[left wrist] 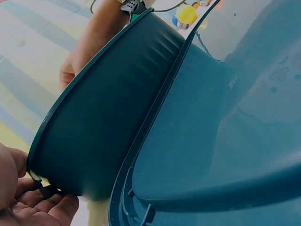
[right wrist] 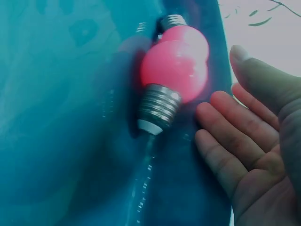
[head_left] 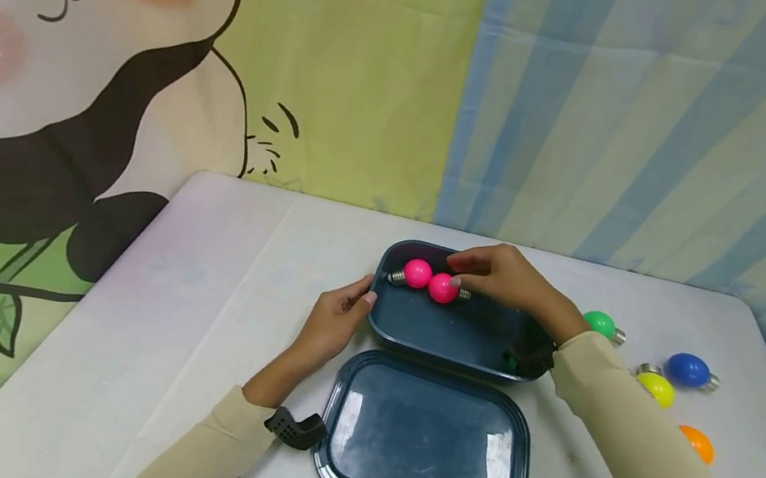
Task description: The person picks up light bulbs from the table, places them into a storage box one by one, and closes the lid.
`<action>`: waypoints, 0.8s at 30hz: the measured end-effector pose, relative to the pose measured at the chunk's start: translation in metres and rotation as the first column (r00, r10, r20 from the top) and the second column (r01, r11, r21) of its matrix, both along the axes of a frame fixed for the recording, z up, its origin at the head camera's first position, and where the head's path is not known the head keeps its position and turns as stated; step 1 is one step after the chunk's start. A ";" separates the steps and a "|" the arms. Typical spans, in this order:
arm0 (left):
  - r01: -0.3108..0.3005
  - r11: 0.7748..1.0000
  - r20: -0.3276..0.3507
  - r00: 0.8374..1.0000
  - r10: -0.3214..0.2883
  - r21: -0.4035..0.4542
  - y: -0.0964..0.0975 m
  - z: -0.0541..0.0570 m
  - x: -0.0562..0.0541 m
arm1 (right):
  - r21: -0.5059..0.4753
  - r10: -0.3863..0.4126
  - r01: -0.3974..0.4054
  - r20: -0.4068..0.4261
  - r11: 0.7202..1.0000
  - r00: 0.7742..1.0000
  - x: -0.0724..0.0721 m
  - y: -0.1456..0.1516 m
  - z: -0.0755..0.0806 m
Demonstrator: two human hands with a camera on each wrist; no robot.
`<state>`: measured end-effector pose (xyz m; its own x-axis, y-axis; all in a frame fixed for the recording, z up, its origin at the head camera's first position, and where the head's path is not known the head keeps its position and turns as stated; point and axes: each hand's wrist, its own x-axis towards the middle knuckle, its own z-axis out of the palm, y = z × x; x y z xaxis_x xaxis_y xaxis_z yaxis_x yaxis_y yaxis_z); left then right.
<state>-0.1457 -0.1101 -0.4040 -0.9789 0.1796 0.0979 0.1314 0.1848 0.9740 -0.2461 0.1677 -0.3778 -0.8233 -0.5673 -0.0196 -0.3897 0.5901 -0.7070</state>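
Observation:
Two pink light bulbs lie in a dark blue plastic container (head_left: 443,334), along its far side. The left bulb (head_left: 418,274) has its screw base to the left; the right bulb (head_left: 443,288) points its base to the right, and their round ends meet. My left hand (head_left: 333,319) grips the container's left wall, thumb at the rim and fingers curled below it in the left wrist view. Over the far side, my right hand (head_left: 498,277) hovers by the right bulb. In the right wrist view its fingers (right wrist: 230,127) are loosely extended, apart from the pink bulbs.
In front of the container lies its matching lid (head_left: 424,449). To the right on the white table (head_left: 198,343) are a green bulb (head_left: 599,323), a blue bulb (head_left: 686,370), a yellow bulb (head_left: 656,388) and an orange bulb (head_left: 697,444). A printed curtain (head_left: 379,78) hangs behind.

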 end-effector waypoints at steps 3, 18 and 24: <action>-0.003 1.000 -0.004 1.000 0.003 0.003 0.000 -0.006 -0.002 | -0.022 -0.031 0.031 0.001 0.999 1.000 0.003 0.004 0.003; 0.005 0.999 -0.005 1.000 -0.005 0.034 0.006 -0.037 -0.016 | -0.079 -0.169 0.167 -0.011 0.983 0.986 0.027 0.058 0.033; -0.041 0.999 0.010 0.999 0.040 0.021 0.001 -0.038 -0.013 | -0.072 -0.249 0.246 -0.034 0.967 0.968 0.031 0.076 0.041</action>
<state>-0.1590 -0.1088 -0.4418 -0.9862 0.1378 0.0916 0.1145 0.1688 0.9790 -0.2148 0.2438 -0.3372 -0.9373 -0.3450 0.0495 -0.2684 0.6240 -0.7339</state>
